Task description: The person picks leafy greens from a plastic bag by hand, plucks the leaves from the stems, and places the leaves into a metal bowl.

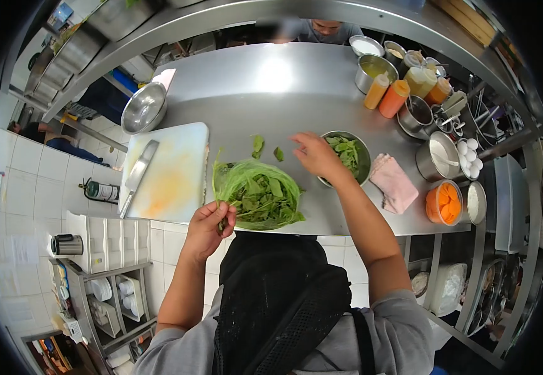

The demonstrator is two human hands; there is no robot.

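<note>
A green stem is pinched between the fingers of the left hand (208,226), which are curled narrow around it just at the near edge of the bench (271,94). The right hand (314,155) is held over the rim of the small steel bowl (364,164), its fingers loosely drawn together; whether a leaf is kept between them cannot be told.

Risk is judged to lie mostly at the near edge. The bag of leafy greens (259,194) is set so close to that edge that a pull on the stem could drag the thin plastic over it and spill the leaves to the floor. Plucked leaves could also be dropped short of the bowl: two loose leaves (266,149) are already seen lying on the bare steel between bag and bowl. The knife (137,174) on the white cutting board (177,169), at the left end of the bench, is well apart from both hands and is judged a lesser hazard.

The greens are seen as a loose heap of fresh, dark leaves on thin stems, held in a translucent green bag whose mouth is spread open. A smaller heap of picked leaves is gathered in the bowl, beside a pink cloth (394,182).
</note>
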